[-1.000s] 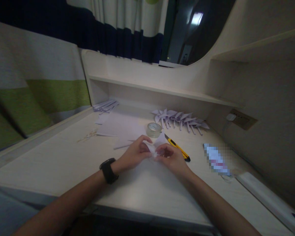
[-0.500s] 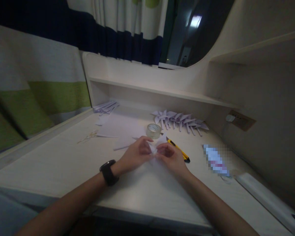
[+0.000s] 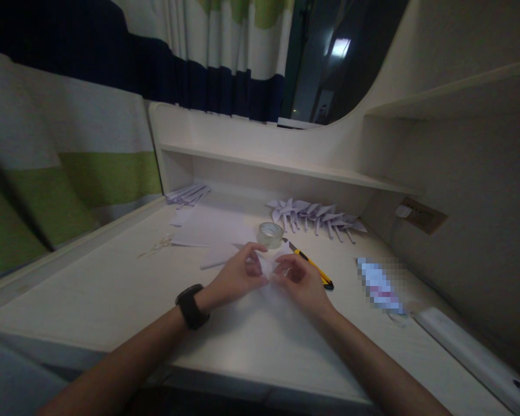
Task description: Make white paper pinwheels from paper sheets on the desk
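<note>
Both hands meet over the middle of the pale desk (image 3: 112,289), pinching a small folded piece of white paper (image 3: 269,266) between them. My left hand (image 3: 236,276), with a black watch on its wrist, grips the paper's left side with curled fingers. My right hand (image 3: 301,280) pinches the right side. Just behind the hands stands a roll of clear tape (image 3: 270,233), and a yellow utility knife (image 3: 312,266) lies to the right of them.
A row of several folded paper pinwheels (image 3: 316,215) lies at the back under the shelf. Loose white sheets (image 3: 212,228) and paper strips (image 3: 186,193) lie at the back left, small scissors (image 3: 156,245) to the left. A blurred packet (image 3: 379,283) lies right; striped curtain behind.
The hands have stayed together on the paper with small finger shifts. The view has tilted down slightly, so everything sits a little lower in the picture.
</note>
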Available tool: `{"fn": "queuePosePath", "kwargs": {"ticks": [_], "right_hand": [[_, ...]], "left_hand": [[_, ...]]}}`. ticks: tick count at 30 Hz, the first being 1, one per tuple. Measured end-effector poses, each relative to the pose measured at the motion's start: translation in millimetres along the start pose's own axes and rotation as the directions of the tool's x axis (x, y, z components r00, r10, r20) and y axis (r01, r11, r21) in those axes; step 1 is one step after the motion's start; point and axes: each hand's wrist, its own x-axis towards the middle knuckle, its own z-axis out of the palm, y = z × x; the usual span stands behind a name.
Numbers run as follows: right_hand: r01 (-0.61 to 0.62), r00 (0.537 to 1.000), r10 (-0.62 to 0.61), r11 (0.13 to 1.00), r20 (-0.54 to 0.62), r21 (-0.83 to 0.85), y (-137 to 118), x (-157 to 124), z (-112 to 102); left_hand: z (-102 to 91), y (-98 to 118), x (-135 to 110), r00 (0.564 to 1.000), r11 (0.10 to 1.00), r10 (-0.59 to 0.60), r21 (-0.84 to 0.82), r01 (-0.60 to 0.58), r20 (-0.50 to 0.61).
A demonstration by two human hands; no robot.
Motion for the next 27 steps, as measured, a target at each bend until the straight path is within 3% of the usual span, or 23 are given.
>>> {"fn": "queuePosePath", "kwargs": {"ticks": [3, 7, 11, 16, 21, 27], "right_hand": [[0.131, 0.991, -0.135, 0.973, -0.009, -0.192, -15, 2, -11], [0.324, 0.938, -0.252, 0.881, 0.238, -0.344, -35, 5, -22], [0.374, 0.894, -0.157, 0.777, 0.419, -0.507, -43, 8, -23], [0.343, 0.907, -0.037, 0.644, 0.420, -0.684, -45, 8, -23], [0.411, 0.879, -0.040, 0.571, 0.476, -0.711, -50, 10, -23], [0.490, 0.849, -0.191, 0.633, 0.492, -0.599, -47, 15, -17]], "left_hand": [[-4.1, 7, 1, 1.000, 0.992, -0.007, 0.122, 0.009, -0.020], [-5.8, 24, 4, 1.000, 0.950, -0.008, 0.314, -0.001, 0.026], [-3.9, 40, 7, 0.983, 0.910, 0.009, 0.405, -0.084, 0.182], [-3.5, 46, 12, 0.956, 0.835, 0.058, 0.511, -0.203, 0.286], [-4.6, 51, 17, 0.937, 0.793, 0.067, 0.552, -0.258, 0.342], [-5.0, 52, 19, 0.926, 0.823, 0.104, 0.491, -0.285, 0.362]]}}
